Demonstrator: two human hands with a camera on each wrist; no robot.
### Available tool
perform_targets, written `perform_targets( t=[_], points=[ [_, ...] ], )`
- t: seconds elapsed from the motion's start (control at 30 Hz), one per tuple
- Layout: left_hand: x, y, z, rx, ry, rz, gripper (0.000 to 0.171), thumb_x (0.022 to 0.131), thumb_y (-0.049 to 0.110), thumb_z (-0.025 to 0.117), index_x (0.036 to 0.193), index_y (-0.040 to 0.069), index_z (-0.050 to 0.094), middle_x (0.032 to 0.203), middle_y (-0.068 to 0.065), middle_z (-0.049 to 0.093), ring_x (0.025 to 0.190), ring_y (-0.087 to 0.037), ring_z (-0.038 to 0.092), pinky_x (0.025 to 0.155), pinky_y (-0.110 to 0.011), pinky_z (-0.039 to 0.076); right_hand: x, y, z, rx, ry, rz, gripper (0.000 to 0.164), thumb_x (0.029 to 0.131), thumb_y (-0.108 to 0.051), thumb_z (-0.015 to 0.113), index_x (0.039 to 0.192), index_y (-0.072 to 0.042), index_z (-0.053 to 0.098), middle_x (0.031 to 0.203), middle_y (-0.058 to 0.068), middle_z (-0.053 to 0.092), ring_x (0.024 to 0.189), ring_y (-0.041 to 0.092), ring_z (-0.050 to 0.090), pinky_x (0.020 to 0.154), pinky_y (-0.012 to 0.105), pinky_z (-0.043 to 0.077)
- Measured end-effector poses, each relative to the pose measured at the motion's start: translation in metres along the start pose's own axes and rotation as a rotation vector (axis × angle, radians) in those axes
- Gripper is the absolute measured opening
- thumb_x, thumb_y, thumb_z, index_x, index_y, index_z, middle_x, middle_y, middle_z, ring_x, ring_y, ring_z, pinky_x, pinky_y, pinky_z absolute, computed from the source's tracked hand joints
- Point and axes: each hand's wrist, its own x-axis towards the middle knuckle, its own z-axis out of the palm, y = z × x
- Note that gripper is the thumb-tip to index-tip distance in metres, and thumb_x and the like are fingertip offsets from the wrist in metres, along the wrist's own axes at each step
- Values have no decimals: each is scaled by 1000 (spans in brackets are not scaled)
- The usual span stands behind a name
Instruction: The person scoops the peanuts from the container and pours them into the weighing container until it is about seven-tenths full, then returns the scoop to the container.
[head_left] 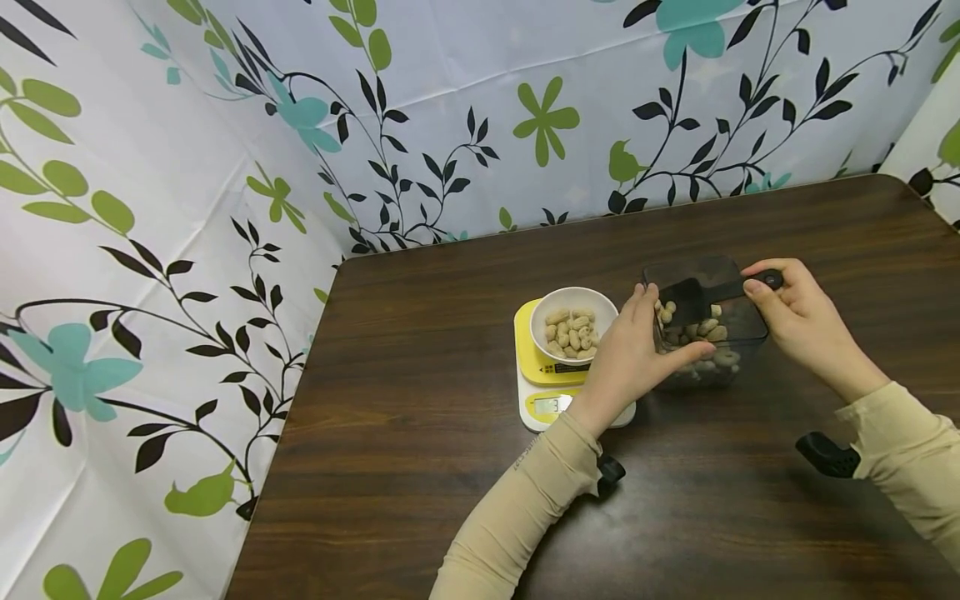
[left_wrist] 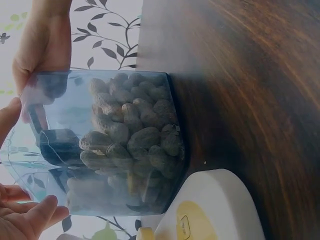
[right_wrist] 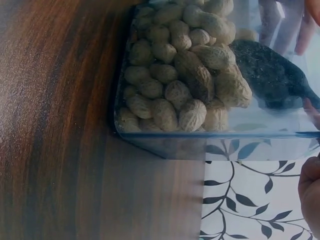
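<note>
The left hand (head_left: pixel 628 354) grips a clear plastic box (head_left: pixel 731 367) of bumpy peanuts (head_left: pixel 708 329). The right hand (head_left: pixel 798 312) pinches a black scoop (head_left: pixel 686 298). The brown wooden table (head_left: pixel 450 467) is smooth, with flowery curtains (head_left: pixel 150 208) around.

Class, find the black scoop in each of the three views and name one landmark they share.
Head: black scoop right of centre, inside the clear container, handle pinched by the right hand.
Left wrist: lower left, behind the container wall.
Right wrist: upper right, over the peanuts.
Shared landmark: the peanuts.

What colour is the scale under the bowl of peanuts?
The scale is yellow on top with a white base, clearest in the head view.
</note>
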Motion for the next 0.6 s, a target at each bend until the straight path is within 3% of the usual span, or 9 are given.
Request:
perform_targets(
  t=[0.37, 0.6],
  points=[
    [0, -1, 1, -24, 21, 24, 95, 79, 64, 59, 149, 11, 22, 150, -9, 33, 139, -13, 32, 105, -25, 40, 4, -3, 5, 60, 62, 27, 17, 99, -23, 43, 111, -35, 43, 51, -12, 33, 39, 6, 30, 41, 28, 25],
    [1, -1, 2, -59, 36, 4, 96, 78, 63, 61, 148, 11, 23, 150, -10, 34, 138, -14, 35, 104, -25, 41, 7, -2, 2, 116, 40, 26, 18, 99, -19, 44, 108, -35, 45, 53, -13, 35, 43, 5, 31, 45, 28, 25]
  ],
)
